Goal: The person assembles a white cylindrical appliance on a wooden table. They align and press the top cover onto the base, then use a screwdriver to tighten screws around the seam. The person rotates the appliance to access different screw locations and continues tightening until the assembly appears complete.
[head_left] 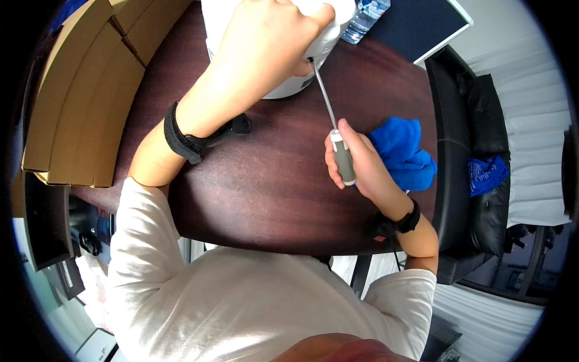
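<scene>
A white, round-sided appliance or container point(286, 88) stands on the table at the far side, partly cut off by the top edge of the view. My left hand point(271, 36) is closed over its upper part, fingers bent around it. In my right hand point(356, 154) is a screwdriver point(344, 160) with a grey-green and white handle, gripped with the thumb along it. Its metal shaft slants up and away, and the tip meets a small dark spot at the white thing's side, close to my left fingers. Whether a screw sits there is too small to tell.
A crumpled blue cloth point(401, 151) lies right of my right hand. Cardboard boxes point(84, 102) line the table's left side. A clear plastic bottle point(365, 21) and a dark white-framed panel point(416, 24) are at the far right. Beyond the dark wooden table point(241, 205) stands a black sofa point(453, 181).
</scene>
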`<state>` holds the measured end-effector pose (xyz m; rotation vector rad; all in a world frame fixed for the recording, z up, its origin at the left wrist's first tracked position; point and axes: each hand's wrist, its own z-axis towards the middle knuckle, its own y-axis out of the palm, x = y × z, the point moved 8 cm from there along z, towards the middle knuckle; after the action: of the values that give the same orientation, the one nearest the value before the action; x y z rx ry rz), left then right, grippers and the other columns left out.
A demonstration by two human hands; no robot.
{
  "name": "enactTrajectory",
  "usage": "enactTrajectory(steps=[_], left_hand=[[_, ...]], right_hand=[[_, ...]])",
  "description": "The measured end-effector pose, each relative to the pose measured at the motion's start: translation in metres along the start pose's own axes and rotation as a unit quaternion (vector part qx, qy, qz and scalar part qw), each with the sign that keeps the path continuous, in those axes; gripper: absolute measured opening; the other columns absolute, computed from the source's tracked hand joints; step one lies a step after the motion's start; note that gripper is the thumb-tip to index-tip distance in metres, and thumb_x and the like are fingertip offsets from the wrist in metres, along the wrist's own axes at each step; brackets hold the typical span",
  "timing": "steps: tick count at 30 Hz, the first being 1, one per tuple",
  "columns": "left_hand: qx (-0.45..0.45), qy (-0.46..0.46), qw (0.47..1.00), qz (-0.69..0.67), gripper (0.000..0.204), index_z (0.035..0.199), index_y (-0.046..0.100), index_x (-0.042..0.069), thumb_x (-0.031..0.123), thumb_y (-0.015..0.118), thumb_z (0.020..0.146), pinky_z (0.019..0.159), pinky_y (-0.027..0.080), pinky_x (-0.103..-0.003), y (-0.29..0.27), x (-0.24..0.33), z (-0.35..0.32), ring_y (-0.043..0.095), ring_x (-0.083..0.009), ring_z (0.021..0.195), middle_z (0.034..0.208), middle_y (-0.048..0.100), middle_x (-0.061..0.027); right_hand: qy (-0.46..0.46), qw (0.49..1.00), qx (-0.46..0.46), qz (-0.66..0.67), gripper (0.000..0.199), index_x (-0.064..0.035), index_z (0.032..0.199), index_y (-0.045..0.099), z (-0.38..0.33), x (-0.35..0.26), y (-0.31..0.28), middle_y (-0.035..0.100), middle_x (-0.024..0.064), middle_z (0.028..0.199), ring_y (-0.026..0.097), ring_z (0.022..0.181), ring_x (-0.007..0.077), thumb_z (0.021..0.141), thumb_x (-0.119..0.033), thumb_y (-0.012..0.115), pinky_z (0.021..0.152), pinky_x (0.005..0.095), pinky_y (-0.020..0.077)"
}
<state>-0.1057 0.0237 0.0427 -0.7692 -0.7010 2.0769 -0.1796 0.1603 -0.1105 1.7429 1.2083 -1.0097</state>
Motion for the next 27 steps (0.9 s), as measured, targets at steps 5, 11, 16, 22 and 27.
enactTrajectory(steps=[5, 11, 16, 22, 27], left_hand=[[-0.015, 0.004, 1.000, -0.002, 0.074, 0.121, 0.052, 0.026, 0.030, 0.085, 0.055, 0.062, 0.055, -0.038, 0.001, 0.000, 0.001, 0.067, -0.0306, 0.082, 0.086, 0.062, -0.0147], [-0.008, 0.006, 1.000, 0.006, 0.074, 0.122, 0.052, 0.026, 0.031, 0.085, 0.056, 0.064, 0.055, -0.038, 0.000, 0.002, 0.001, 0.067, -0.0303, 0.084, 0.087, 0.062, -0.0145], [-0.002, 0.006, 1.000, 0.010, 0.075, 0.123, 0.051, 0.026, 0.032, 0.085, 0.056, 0.064, 0.055, -0.038, -0.001, 0.001, 0.000, 0.067, -0.0301, 0.084, 0.087, 0.062, -0.0145], [-0.039, -0.010, 0.999, -0.006, 0.074, 0.123, 0.051, 0.026, 0.030, 0.085, 0.057, 0.063, 0.055, -0.038, 0.000, 0.001, 0.002, 0.067, -0.0301, 0.083, 0.086, 0.062, -0.0143], [0.011, 0.014, 1.000, -0.023, 0.075, 0.123, 0.052, 0.024, 0.028, 0.085, 0.056, 0.064, 0.054, -0.037, -0.002, 0.001, -0.001, 0.067, -0.0296, 0.082, 0.084, 0.061, -0.0142]], right_hand=[[0.001, 0.985, 0.049, -0.164, 0.053, -0.0069, 0.078, 0.053, 0.012, -0.023, -0.023, 0.052, 0.0018, 0.056, 0.052, 0.043, 0.0104, 0.100, -0.053, 0.038, 0.039, 0.0240, 0.0418], [-0.156, 0.877, 0.168, -0.422, 0.052, -0.0049, 0.063, 0.055, 0.010, -0.082, -0.037, 0.052, 0.0059, 0.050, 0.054, 0.044, 0.0151, 0.096, -0.045, 0.053, 0.044, 0.0280, 0.0413], [-0.295, 0.657, 0.264, -0.641, 0.054, -0.0056, 0.058, 0.054, -0.008, -0.121, -0.023, 0.051, 0.0133, 0.047, 0.056, 0.043, 0.0286, 0.091, -0.048, 0.060, 0.041, 0.0351, 0.0416], [-0.336, 0.530, 0.290, -0.723, 0.055, -0.0068, 0.057, 0.053, -0.023, -0.138, -0.006, 0.052, 0.0142, 0.047, 0.056, 0.042, 0.0320, 0.089, -0.051, 0.060, 0.039, 0.0377, 0.0428], [-0.274, 0.664, 0.263, -0.644, 0.057, -0.0041, 0.059, 0.057, -0.001, -0.113, -0.022, 0.054, 0.0168, 0.050, 0.058, 0.047, 0.0346, 0.093, -0.050, 0.055, 0.044, 0.0407, 0.0440]])
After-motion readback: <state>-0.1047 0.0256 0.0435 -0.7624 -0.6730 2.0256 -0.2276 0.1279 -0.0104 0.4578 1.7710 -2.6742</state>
